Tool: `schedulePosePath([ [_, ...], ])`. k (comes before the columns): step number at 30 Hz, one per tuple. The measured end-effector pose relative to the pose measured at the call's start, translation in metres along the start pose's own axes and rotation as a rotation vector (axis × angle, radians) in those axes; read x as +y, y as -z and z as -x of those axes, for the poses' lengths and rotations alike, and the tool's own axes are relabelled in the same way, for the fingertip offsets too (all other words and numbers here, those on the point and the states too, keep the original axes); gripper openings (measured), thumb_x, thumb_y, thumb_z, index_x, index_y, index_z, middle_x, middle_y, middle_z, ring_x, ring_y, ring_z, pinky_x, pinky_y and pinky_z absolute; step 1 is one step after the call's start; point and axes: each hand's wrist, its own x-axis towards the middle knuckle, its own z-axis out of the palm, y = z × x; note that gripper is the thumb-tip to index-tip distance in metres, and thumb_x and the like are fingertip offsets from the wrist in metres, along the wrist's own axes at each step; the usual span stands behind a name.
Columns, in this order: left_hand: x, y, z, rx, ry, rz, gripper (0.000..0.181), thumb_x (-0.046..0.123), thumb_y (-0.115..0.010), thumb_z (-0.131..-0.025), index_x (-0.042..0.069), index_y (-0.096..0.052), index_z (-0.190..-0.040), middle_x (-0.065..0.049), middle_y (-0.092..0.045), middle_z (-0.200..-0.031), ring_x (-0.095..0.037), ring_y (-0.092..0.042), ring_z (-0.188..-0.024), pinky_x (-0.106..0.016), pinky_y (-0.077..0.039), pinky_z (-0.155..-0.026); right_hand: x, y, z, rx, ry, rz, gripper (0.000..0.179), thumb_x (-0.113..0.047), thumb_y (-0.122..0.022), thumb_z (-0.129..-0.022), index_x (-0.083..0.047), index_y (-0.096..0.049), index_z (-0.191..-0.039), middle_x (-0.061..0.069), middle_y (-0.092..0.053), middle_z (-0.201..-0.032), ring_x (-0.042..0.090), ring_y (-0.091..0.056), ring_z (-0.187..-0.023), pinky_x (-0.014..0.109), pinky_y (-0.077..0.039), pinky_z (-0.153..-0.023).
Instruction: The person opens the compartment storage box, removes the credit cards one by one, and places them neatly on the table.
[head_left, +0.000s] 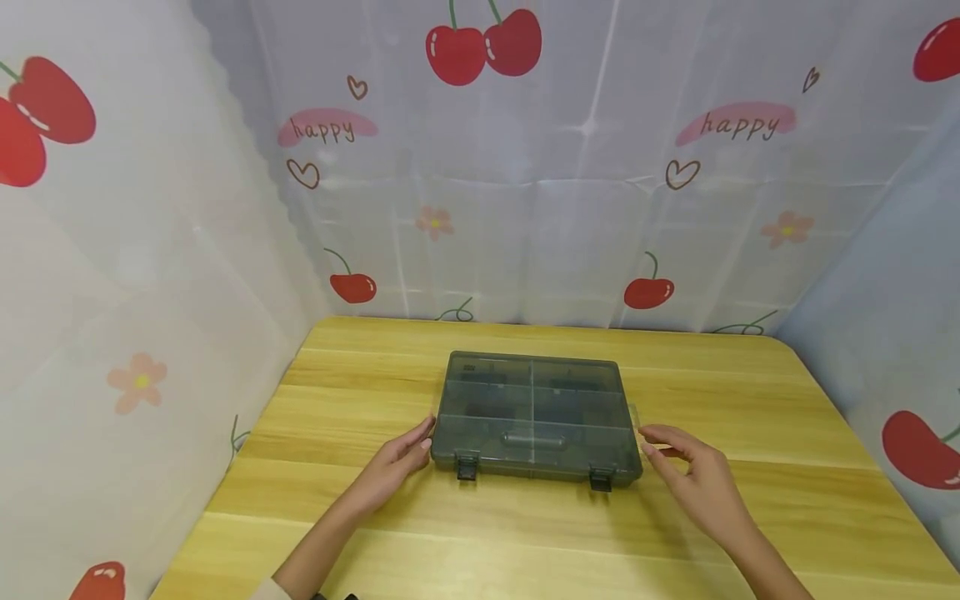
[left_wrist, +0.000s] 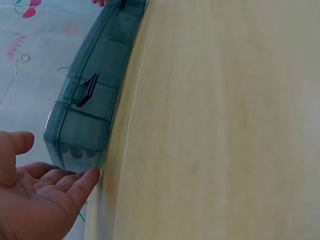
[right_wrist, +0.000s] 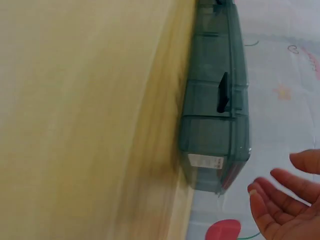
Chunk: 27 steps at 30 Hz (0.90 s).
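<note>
Compartment box (head_left: pixel 534 421), dark translucent plastic, lid down, sits flat on the desk (head_left: pixel 487 537) between two bare hands. Left grip (head_left: pixel 395 465): fingers extended and spread from the thumb, nothing pinched; fingertips lie against or just beside the box's left end, and contact cannot be settled from either view. Right grip (head_left: pixel 697 477): fingers loosely bent, thumb apart from them, holding nothing; the right wrist view shows a gap between these fingertips and the box's right end, where a white label (right_wrist: pixel 205 161) is stuck. Step in hand, as judged: working the box by its two ends, either settling it in place or preparing to take hold; one instant does not tell which. Next move, if the box is to be shifted, calls for both grips coming inward evenly, the right having more to cover; if the lid is to be raised, for thumbs at the front. There, two black catches, left latch (head_left: pixel 467 469) and right latch (head_left: pixel 601 480), jut out from the wall; whether fastened, cannot tell. Dividers show through the lid; dark shapes inside too unclear to identify. Beyond the desk's far edge: backdrop (head_left: pixel 525 250) printed with cherries, hearts and flowers
</note>
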Motion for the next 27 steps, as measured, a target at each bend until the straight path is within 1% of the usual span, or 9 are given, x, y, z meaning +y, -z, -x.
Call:
schedulePosePath([
  [2, 0.0, -0.003, 0.003, -0.003, 0.004, 0.005, 0.065, 0.034, -0.043, -0.111, 0.002, -0.019, -0.161, -0.015, -0.013, -0.168, -0.037, -0.022, -0.15, -0.041, -0.038, -0.114, 0.004, 0.001, 0.003, 0.01, -0.035, 0.001, 0.033, -0.018, -0.066, -0.101, -0.003, -0.068, -0.13, 0.015, -0.07, -0.124, 0.031, -0.072, -0.097, 0.027, -0.06, -0.071],
  [4, 0.001, -0.005, 0.005, -0.005, 0.001, 0.011, 0.064, 0.034, -0.043, -0.111, 0.001, -0.019, -0.161, -0.019, -0.011, -0.167, -0.041, -0.026, -0.148, -0.043, -0.037, -0.115, 0.007, 0.002, 0.006, -0.002, -0.064, -0.003, 0.037, -0.018, -0.066, -0.101, 0.001, -0.064, -0.133, 0.019, -0.069, -0.124, 0.033, -0.072, -0.098, 0.029, -0.061, -0.074],
  [7, 0.002, -0.009, 0.006, -0.001, 0.009, 0.018, 0.064, 0.034, -0.044, -0.111, 0.002, -0.019, -0.161, -0.021, -0.01, -0.167, -0.044, -0.031, -0.145, -0.043, -0.037, -0.115, 0.011, 0.001, 0.01, -0.075, -0.114, -0.032, 0.045, -0.019, -0.064, -0.102, 0.008, -0.058, -0.138, 0.025, -0.066, -0.127, 0.039, -0.07, -0.103, 0.036, -0.062, -0.076],
  [10, 0.004, -0.012, 0.007, 0.006, 0.009, 0.025, 0.064, 0.033, -0.044, -0.111, 0.002, -0.019, -0.161, -0.022, -0.009, -0.167, -0.044, -0.031, -0.145, -0.044, -0.036, -0.115, 0.011, 0.0, 0.012, -0.178, -0.187, -0.058, 0.054, -0.028, -0.061, -0.104, 0.009, -0.052, -0.142, 0.028, -0.062, -0.133, 0.042, -0.068, -0.108, 0.042, -0.061, -0.08],
  [12, 0.004, -0.013, 0.007, 0.011, 0.007, 0.026, 0.063, 0.032, -0.043, -0.111, 0.002, -0.019, -0.161, -0.021, -0.009, -0.167, -0.043, -0.029, -0.146, -0.045, -0.036, -0.115, 0.011, -0.002, 0.013, -0.22, -0.225, -0.074, 0.056, -0.032, -0.061, -0.104, 0.008, -0.053, -0.142, 0.028, -0.06, -0.136, 0.04, -0.067, -0.11, 0.042, -0.061, -0.082],
  [14, 0.004, -0.015, 0.007, 0.019, 0.004, 0.024, 0.062, 0.031, -0.043, -0.111, 0.002, -0.02, -0.161, -0.021, -0.01, -0.167, -0.043, -0.029, -0.146, -0.044, -0.036, -0.115, 0.011, -0.004, 0.014, -0.238, -0.243, -0.084, 0.056, -0.035, -0.061, -0.103, 0.007, -0.057, -0.139, 0.027, -0.06, -0.136, 0.037, -0.068, -0.111, 0.041, -0.061, -0.083],
  [19, 0.005, -0.018, 0.007, 0.037, 0.0, 0.013, 0.061, 0.03, -0.043, -0.111, 0.003, -0.021, -0.161, -0.019, -0.011, -0.167, -0.041, -0.027, -0.147, -0.043, -0.037, -0.114, 0.009, -0.009, 0.016, -0.204, -0.205, -0.08, 0.048, -0.031, -0.063, -0.102, 0.008, -0.064, -0.13, 0.027, -0.063, -0.131, 0.034, -0.071, -0.105, 0.041, -0.061, -0.082],
  [23, 0.006, -0.019, 0.008, 0.041, 0.0, 0.004, 0.06, 0.029, -0.043, -0.111, 0.003, -0.021, -0.16, -0.019, -0.012, -0.167, -0.041, -0.027, -0.147, -0.044, -0.037, -0.115, 0.005, -0.01, 0.017, -0.177, -0.184, -0.068, 0.047, -0.029, -0.064, -0.102, 0.01, -0.064, -0.129, 0.029, -0.064, -0.129, 0.035, -0.072, -0.101, 0.042, -0.062, -0.08],
  [27, 0.007, -0.02, 0.01, 0.041, 0.004, -0.006, 0.06, 0.029, -0.042, -0.111, 0.001, -0.021, -0.16, -0.019, -0.012, -0.167, -0.04, -0.026, -0.148, -0.044, -0.036, -0.115, 0.004, -0.009, 0.018, -0.171, -0.185, -0.061, 0.047, -0.029, -0.064, -0.102, 0.009, -0.064, -0.129, 0.028, -0.065, -0.128, 0.036, -0.072, -0.102, 0.042, -0.062, -0.079],
])
